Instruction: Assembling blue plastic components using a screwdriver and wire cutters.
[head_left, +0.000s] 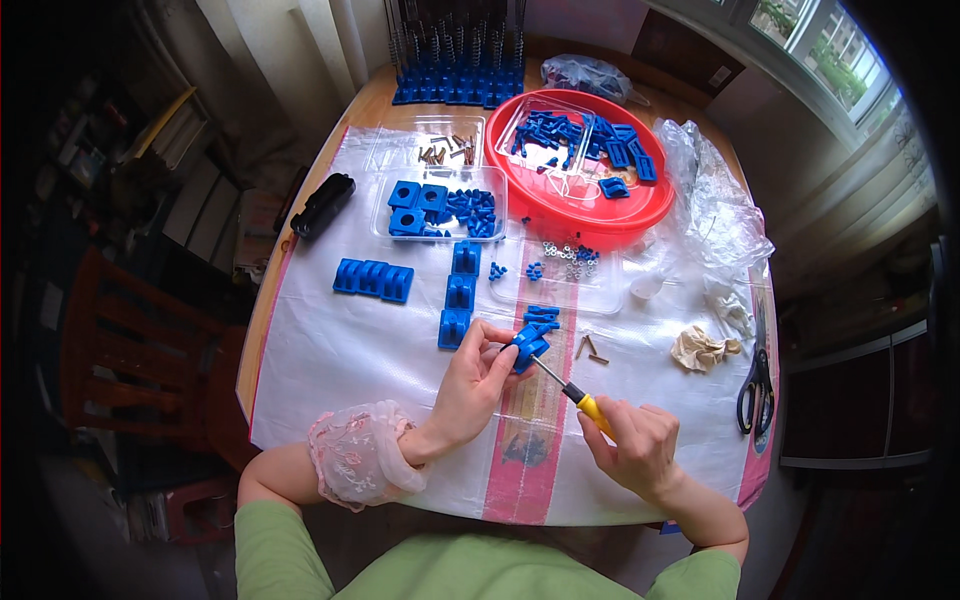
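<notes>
My left hand grips a blue plastic part between thumb and fingers, over the middle of the table. Closed round the yellow handle of a screwdriver is my right hand. The screwdriver's metal shaft slants up to the left, its tip at the blue part; how the tip sits there is too small to tell. Just beyond the held part lie several small blue pieces. Brass-coloured pins rest on the cloth to the right. Left of my left hand runs a column of blue blocks.
A row of blue blocks lies further left, near a black case. Clear trays hold blue parts, pins and nuts. Behind stand a red basin and a blue rack with springs. Scissors and crumpled paper lie right.
</notes>
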